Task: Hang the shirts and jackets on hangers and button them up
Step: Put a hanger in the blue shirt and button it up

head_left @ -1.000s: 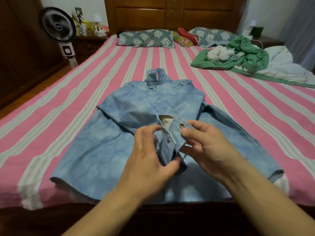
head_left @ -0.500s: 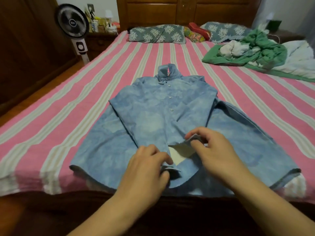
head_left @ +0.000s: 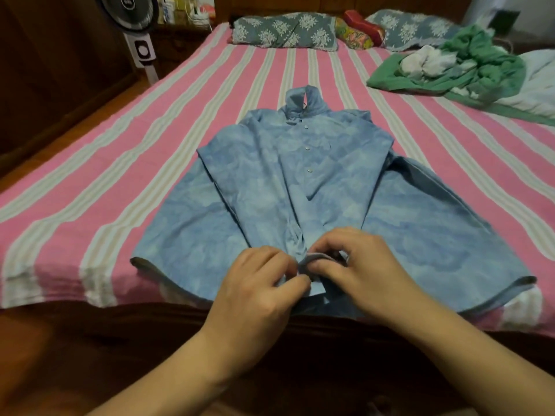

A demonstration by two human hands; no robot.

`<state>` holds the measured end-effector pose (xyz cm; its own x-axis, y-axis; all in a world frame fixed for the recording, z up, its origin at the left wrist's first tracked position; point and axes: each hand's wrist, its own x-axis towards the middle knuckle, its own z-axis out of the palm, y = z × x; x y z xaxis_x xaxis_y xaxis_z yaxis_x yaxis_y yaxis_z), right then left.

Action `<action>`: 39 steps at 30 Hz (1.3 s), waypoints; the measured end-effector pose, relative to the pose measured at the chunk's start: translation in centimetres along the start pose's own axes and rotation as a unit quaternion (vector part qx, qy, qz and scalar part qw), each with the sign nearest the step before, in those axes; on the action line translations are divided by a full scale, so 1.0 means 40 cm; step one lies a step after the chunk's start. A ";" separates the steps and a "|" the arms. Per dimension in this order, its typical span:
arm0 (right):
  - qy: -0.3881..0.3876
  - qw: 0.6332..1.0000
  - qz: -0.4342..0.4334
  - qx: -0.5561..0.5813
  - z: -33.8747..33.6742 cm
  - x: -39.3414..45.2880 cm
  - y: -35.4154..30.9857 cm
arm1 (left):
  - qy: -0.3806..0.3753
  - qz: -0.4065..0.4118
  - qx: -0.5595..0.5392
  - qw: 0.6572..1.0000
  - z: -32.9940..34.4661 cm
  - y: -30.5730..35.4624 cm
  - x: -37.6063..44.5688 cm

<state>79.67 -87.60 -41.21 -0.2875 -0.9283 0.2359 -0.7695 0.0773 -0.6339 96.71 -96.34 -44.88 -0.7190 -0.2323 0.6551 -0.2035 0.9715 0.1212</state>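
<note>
A light blue patterned shirt [head_left: 315, 181] lies flat, front up, on the striped bed, collar away from me and sleeves spread to both sides. Three white buttons down its front look fastened. My left hand [head_left: 258, 283] and my right hand [head_left: 360, 265] meet at the shirt's bottom hem near the bed's front edge. Each pinches one side of the front placket, the fabric bunched between the fingertips. The button under the fingers is hidden. No hanger shows.
The bed [head_left: 150, 163] has a pink and pale striped cover. A heap of green and white clothes [head_left: 456, 70] lies at the back right, pillows [head_left: 285, 31] by the headboard. A standing fan [head_left: 135, 16] is at the left, wooden floor below.
Both hands moved down the shirt front from the middle to the bottom hem. The open gap in the placket seen earlier is now closed, and the fabric lies flatter.
</note>
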 end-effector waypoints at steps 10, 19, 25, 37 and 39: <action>-0.108 0.944 0.215 0.227 0.007 0.026 0.005 | -0.010 -0.061 -0.013 0.998 0.015 -0.026 -0.015; -0.108 0.947 0.221 0.208 0.008 0.031 0.001 | 0.030 -0.064 -0.036 0.997 0.019 -0.023 -0.010; -0.108 0.939 0.230 0.233 0.000 0.024 -0.002 | 0.012 -0.085 -0.063 0.994 0.011 -0.015 -0.007; -0.125 0.991 0.014 0.038 -0.016 0.012 0.007 | -0.035 -0.133 -0.120 0.983 0.007 -0.029 -0.005; -0.085 0.993 -0.084 -0.019 -0.001 0.014 0.014 | -0.057 -0.135 -0.149 0.978 0.004 -0.037 0.006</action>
<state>79.07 -88.05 -41.38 -0.0556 -0.9768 0.2068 -0.8204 -0.0734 -0.5670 96.73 -97.82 -45.04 -0.7385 -0.4700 0.4835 -0.2056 0.8398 0.5024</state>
